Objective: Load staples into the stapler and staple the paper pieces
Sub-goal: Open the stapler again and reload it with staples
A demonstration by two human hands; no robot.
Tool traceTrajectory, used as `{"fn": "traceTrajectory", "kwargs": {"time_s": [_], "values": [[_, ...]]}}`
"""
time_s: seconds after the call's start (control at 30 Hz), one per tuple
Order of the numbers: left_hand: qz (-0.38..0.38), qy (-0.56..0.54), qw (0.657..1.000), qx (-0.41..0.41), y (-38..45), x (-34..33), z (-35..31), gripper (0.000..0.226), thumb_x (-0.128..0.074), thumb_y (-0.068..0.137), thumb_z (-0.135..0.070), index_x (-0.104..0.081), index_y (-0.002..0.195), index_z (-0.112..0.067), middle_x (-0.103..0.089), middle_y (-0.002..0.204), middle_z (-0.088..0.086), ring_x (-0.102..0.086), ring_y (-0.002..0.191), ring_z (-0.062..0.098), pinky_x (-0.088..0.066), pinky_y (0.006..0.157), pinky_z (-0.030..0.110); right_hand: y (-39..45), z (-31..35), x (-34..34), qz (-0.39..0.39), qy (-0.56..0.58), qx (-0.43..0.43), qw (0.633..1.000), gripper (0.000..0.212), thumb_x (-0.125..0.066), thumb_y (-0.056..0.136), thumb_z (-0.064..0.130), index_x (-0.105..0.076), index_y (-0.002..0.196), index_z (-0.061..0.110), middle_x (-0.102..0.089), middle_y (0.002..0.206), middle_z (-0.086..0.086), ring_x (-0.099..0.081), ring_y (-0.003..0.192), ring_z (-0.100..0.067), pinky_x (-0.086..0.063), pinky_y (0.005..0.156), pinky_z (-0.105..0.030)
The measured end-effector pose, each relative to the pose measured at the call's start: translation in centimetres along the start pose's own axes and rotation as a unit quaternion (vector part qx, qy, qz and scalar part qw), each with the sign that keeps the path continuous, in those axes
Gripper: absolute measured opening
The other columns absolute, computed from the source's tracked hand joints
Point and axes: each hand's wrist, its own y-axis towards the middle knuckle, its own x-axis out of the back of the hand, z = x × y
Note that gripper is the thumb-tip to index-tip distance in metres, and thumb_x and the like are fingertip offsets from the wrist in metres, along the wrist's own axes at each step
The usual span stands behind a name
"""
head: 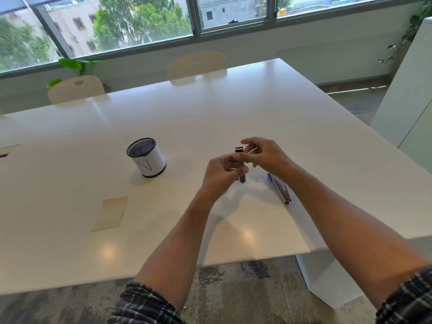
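Left hand (221, 174) grip grasping one stapler (240, 167) (upright); right hand (264, 157) pinching it; one paper (110, 213).

An office meeting room: a long white counter (210, 118), matching pale chairs (196, 64) along its far edge, wide windows (140, 19), a mesh pen cup (146, 156)

Counted on the white table (210, 118): one mesh pen holder (146, 157) with a paper label; one tan paper piece (110, 213); one dark stapler (240, 165), held above the surface; one blue-and-silver item (280, 189), identity unclear. Two hands present: left hand (221, 175) and right hand (265, 155). Two chairs (76, 88) behind the table. One potted plant (77, 66) beside the window.
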Motion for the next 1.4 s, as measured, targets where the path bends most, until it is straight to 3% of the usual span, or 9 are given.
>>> {"fn": "traceTrajectory", "kwargs": {"time_s": [0.13,0.33,0.47,0.6,0.7,1.07,1.23,1.33,1.4], "values": [[-0.005,0.029,1.000,-0.010,-0.1,-0.1,0.4,0.023,-0.083,0.077,-0.020,-0.079,0.091,-0.037,-0.080,0.086,-0.004,-0.075,0.073,0.013,-0.056,0.068,0.024,-0.4,-0.3,-0.5,0.011,0.039,-0.002,0.999,0.024,-0.086,0.083,0.032,-0.081,0.100,0.016,-0.078,0.082,-0.001,-0.065,0.069,-0.003,-0.052,0.063,-0.018],[-0.012,-0.006,1.000,-0.017,0.2,-0.4,0.6,0.020,-0.081,0.080,-0.010,-0.081,0.094,-0.025,-0.080,0.087,0.003,-0.075,0.076,0.020,-0.060,0.071,0.035,-0.3,-0.2,-1.1,-0.062,0.037,-0.007,0.997,0.027,-0.091,0.076,0.038,-0.081,0.092,0.019,-0.078,0.077,0.002,-0.065,0.064,0.000,-0.051,0.060,-0.015],[0.026,-0.069,0.997,-0.006,0.3,0.0,0.2,0.028,-0.070,0.089,-0.008,-0.073,0.117,-0.006,-0.079,0.101,0.014,-0.076,0.094,0.031,-0.061,0.088,0.048,-0.3,-0.1,-0.7,-0.055,0.069,-0.006,0.996,0.028,-0.091,0.075,0.038,-0.080,0.090,0.018,-0.077,0.074,-0.003,-0.067,0.062,-0.005,-0.050,0.057,-0.016],[0.071,-0.098,0.992,0.021,0.4,0.4,0.0,0.034,-0.060,0.097,0.001,-0.061,0.131,0.000,-0.076,0.113,0.018,-0.075,0.103,0.036,-0.060,0.090,0.045,-0.8,-0.4,-0.4,-0.040,0.089,-0.007,0.995,0.024,-0.087,0.081,0.037,-0.081,0.088,0.015,-0.076,0.075,-0.009,-0.063,0.061,-0.008,-0.048,0.054,-0.019],[0.091,-0.106,0.989,0.040,0.3,0.4,0.4,0.034,-0.055,0.100,0.005,-0.058,0.134,0.000,-0.075,0.115,0.019,-0.074,0.106,0.036,-0.059,0.092,0.045,-0.9,-0.5,-0.1,-0.028,0.092,-0.011,0.995,0.019,-0.086,0.082,0.035,-0.082,0.086,0.017,-0.074,0.067,0.001,-0.060,0.055,-0.003,-0.048,0.053,-0.016],[0.078,-0.095,0.991,0.047,-0.2,0.3,0.0,0.030,-0.051,0.105,-0.005,-0.061,0.133,0.001,-0.074,0.115,0.023,-0.072,0.109,0.036,-0.058,0.097,0.047,-1.0,-0.9,-0.7,0.000,0.075,-0.014,0.997,0.031,-0.080,0.087,0.040,-0.081,0.087,0.010,-0.072,0.076,-0.021,-0.058,0.061,-0.012,-0.048,0.059,-0.026],[0.057,-0.089,0.992,0.076,-0.6,1.2,-0.5,0.034,-0.046,0.109,-0.018,-0.063,0.129,0.005,-0.073,0.114,0.026,-0.074,0.103,0.039,-0.060,0.091,0.043,-0.6,-0.6,-1.9,0.009,0.092,0.016,0.996,0.016,-0.079,0.091,0.035,-0.080,0.077,0.026,-0.068,0.062,0.007,-0.057,0.057,-0.004,-0.044,0.054,-0.014],[0.061,-0.073,0.991,0.094,-1.0,2.1,-0.8,0.036,-0.045,0.110,-0.024,-0.067,0.123,0.001,-0.076,0.110,0.020,-0.076,0.102,0.034,-0.060,0.093,0.043,-0.5,0.0,-2.7,0.015,0.111,0.043,0.993,0.017,-0.077,0.091,0.040,-0.083,0.088,0.025,-0.073,0.072,-0.009,-0.059,0.067,-0.010,-0.045,0.057,-0.017],[0.058,-0.064,0.991,0.102,-1.3,2.7,-0.8,0.037,-0.044,0.110,-0.026,-0.068,0.120,0.000,-0.078,0.109,0.016,-0.076,0.101,0.030,-0.060,0.089,0.041,-0.4,0.5,-3.3,0.022,0.128,0.045,0.991,0.019,-0.076,0.091,0.040,-0.083,0.099,0.023,-0.077,0.081,-0.007,-0.061,0.072,-0.009,-0.046,0.060,-0.017]]}}
